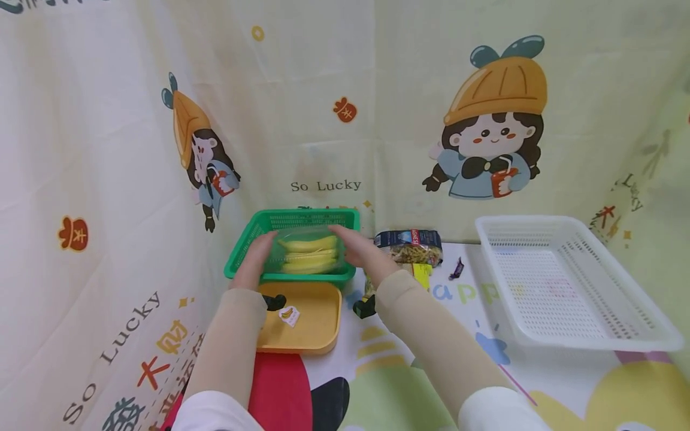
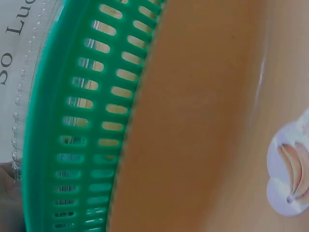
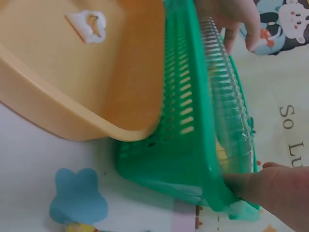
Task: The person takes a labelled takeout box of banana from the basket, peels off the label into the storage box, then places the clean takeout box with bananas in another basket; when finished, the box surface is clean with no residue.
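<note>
so both hands are on a clear plastic box of bananas sitting in the green basket at the back of the table, right up against the cartoon cloth. the left hand has its fingers wrapped on the left end of the box, the right hand curls over the right end, so the box is pinched between the two. it looks like it's down in the basket or just at rim height, can't tell for sure if it's resting on the bottom.

in the right wrist view you can see the ribbed clear box poking over the green basket rim, with right hand fingers pressed against its near end and the other hand's fingers at the far end.

just in front of the basket, touching it, is an orange tray with a little banana sticker inside. the left wrist view is basically just the basket wall and the tray up close.

to the right of the basket there's a bag of noodle-looking snacks, a small dark wrapped candy, and well off to the right a white basket.
</note>
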`<action>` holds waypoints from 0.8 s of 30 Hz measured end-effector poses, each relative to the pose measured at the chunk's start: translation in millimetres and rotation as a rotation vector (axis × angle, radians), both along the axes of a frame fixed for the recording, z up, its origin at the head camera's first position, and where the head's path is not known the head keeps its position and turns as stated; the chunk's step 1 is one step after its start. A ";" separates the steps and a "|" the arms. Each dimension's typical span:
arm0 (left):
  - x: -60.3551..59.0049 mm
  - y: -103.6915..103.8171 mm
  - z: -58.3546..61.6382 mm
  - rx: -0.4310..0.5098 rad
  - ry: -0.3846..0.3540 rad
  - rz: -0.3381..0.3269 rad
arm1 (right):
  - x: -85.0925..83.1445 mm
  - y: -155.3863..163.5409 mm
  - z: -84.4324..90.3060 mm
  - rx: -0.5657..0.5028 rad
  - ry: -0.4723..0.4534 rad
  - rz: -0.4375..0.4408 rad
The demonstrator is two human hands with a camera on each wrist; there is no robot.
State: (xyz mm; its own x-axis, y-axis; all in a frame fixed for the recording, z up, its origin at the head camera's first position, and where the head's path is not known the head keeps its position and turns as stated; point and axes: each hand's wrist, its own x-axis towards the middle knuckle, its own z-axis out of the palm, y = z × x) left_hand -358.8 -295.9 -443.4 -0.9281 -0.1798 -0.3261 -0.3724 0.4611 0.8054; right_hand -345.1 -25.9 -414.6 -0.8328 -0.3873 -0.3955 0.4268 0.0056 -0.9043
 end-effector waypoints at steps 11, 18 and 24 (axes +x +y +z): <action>5.7 0.2 -10.8 -0.174 0.026 -0.067 | 10.1 -23.8 -11.7 0.199 0.044 -0.028; 8.1 1.9 -17.5 -0.340 0.096 -0.085 | 26.3 -24.3 -13.2 0.388 0.243 0.056; 19.8 16.7 -6.9 -0.523 0.262 -0.148 | 50.8 14.8 -6.9 0.449 0.462 0.176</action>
State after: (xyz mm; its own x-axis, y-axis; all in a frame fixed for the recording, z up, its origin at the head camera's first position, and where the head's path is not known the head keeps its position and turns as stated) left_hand -339.0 -279.1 -450.3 -0.9930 -0.1174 0.0139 -0.0936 0.8527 0.5139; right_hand -294.3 -11.1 -421.5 -0.8947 -0.4139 -0.1678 -0.0457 0.4586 -0.8875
